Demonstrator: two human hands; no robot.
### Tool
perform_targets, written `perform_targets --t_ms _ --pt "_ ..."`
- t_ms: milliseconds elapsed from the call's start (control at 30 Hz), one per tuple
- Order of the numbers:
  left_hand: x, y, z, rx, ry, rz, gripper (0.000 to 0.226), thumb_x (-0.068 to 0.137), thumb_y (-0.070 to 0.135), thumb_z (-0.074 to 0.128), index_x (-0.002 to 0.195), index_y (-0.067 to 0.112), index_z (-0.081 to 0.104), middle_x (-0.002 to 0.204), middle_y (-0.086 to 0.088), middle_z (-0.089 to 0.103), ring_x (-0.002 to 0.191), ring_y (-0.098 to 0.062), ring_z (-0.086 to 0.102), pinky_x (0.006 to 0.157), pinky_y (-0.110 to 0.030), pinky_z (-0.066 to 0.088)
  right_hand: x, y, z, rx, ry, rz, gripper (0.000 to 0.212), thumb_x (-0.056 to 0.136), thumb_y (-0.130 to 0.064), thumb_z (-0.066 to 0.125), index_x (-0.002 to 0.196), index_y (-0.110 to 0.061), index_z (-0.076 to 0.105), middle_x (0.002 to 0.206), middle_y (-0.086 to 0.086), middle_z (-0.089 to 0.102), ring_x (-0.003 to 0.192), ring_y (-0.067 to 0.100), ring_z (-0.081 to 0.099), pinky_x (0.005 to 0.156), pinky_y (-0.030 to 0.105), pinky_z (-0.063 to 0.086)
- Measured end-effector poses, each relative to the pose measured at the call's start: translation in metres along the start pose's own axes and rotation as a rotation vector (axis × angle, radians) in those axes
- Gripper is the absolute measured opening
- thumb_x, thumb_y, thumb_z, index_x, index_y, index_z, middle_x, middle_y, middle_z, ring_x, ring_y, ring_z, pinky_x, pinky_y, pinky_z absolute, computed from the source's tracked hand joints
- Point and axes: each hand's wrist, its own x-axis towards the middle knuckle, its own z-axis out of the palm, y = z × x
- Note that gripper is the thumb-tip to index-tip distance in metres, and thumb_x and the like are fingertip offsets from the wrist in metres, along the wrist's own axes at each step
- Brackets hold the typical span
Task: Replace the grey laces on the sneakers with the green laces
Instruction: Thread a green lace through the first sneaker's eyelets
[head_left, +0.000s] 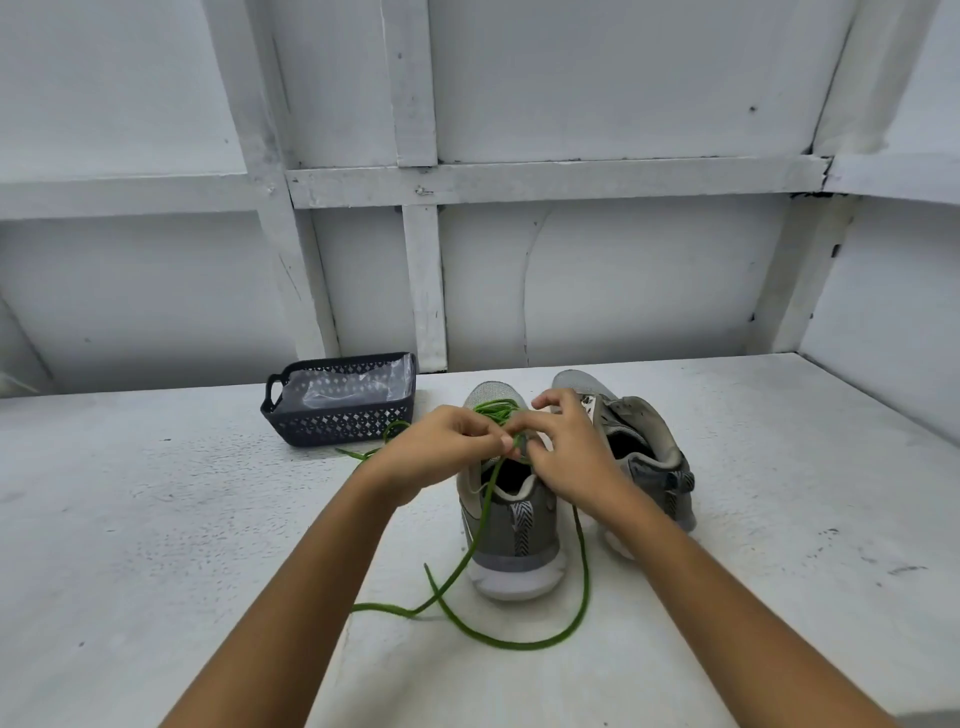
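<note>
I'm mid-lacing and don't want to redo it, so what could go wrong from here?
The lace has loose ends crossing on the table near the heel of the sneaker; pulling could knot or snag them. Your left hand and right hand both pinch it over the top; a hard tug might tip the sneaker or leave uneven ends.

Two grey shoes side by side on white table (156, 519), toes away. Left hand (441, 447) and right hand (563, 449) meet over left shoe (511, 525), both pinching green lace (584, 577). Lace ends trail on table near heel. Right shoe (644, 447) has no lace. Dark basket (340, 415) behind, clear plastic inside.
</note>
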Motion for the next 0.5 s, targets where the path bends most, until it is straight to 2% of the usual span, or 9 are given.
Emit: perform_targets --t_ms 67,133,200,233,333,433,500 --pt "0.002 0.001 0.001 0.051 0.018 0.016 0.013 0.082 0.027 0.063 0.078 0.027 0.076 0.086 -0.015 0.065 0.084 -0.024 0.059 0.084 -0.040 0.048 0.003 -0.001 -0.009 -0.057 -0.075 -0.012 0.031 0.083 -0.001 0.050 0.079 -0.026 0.069 0.107 -0.003 0.038 0.110 0.020 0.043 0.098 0.032 0.035" --pt "0.007 -0.001 0.005 0.288 0.067 0.025 0.023 0.087 0.015 0.056 0.093 0.028 0.074 0.094 -0.009 0.058 0.099 -0.027 0.054 0.091 -0.039 0.046 0.005 -0.005 -0.023 -0.005 -0.128 0.018 0.039 0.082 0.005 0.047 0.064 -0.028 0.058 0.102 0.000 0.040 0.103 0.017 0.045 0.086 0.021 0.037" --pt "0.013 -0.002 0.007 0.585 0.092 0.041 0.030 0.090 0.018 0.054 0.109 0.037 0.067 0.099 -0.003 0.044 0.104 -0.026 0.040 0.094 -0.036 0.037 0.006 -0.009 -0.039 0.009 -0.178 0.019 0.044 0.081 0.010 0.042 0.060 -0.027 0.053 0.101 0.002 0.041 0.095 0.014 0.044 0.071 0.012 0.034" --pt "0.016 -0.003 0.008 0.691 0.085 0.051 0.031 0.090 0.022 0.055 0.113 0.040 0.065 0.099 -0.001 0.039 0.103 -0.024 0.036 0.094 -0.036 0.035 0.007 -0.010 -0.046 -0.007 -0.195 0.011 0.045 0.081 0.011 0.040 0.059 -0.026 0.053 0.101 0.003 0.043 0.093 0.015 0.045 0.067 0.011 0.033" --pt "0.025 -0.003 0.014 0.865 0.050 0.071 0.027 0.087 0.034 0.060 0.113 0.040 0.063 0.099 0.000 0.032 0.097 -0.020 0.028 0.092 -0.036 0.033 0.007 -0.015 -0.063 -0.090 -0.256 0.002 0.043 0.080 0.010 0.038 0.058 -0.023 0.054 0.103 0.003 0.047 0.094 0.016 0.050 0.069 0.011 0.039" --pt "0.028 -0.003 0.017 0.852 0.111 0.136 0.015 0.085 0.033 0.061 0.099 0.030 0.065 0.101 0.000 0.033 0.103 -0.023 0.032 0.089 -0.035 0.032 0.006 -0.021 -0.072 -0.162 -0.319 0.002 0.037 0.079 0.008 0.039 0.058 -0.015 0.060 0.100 0.011 0.057 0.092 0.027 0.056 0.083 0.034 0.047" --pt "0.027 -0.005 0.016 0.629 0.188 0.194 0.005 0.086 0.026 0.061 0.090 0.026 0.060 0.101 -0.001 0.038 0.106 -0.023 0.036 0.090 -0.032 0.033 0.006 -0.020 -0.073 -0.213 -0.284 0.007 0.032 0.079 0.001 0.043 0.059 -0.011 0.064 0.094 0.014 0.063 0.090 0.029 0.059 0.083 0.043 0.050"
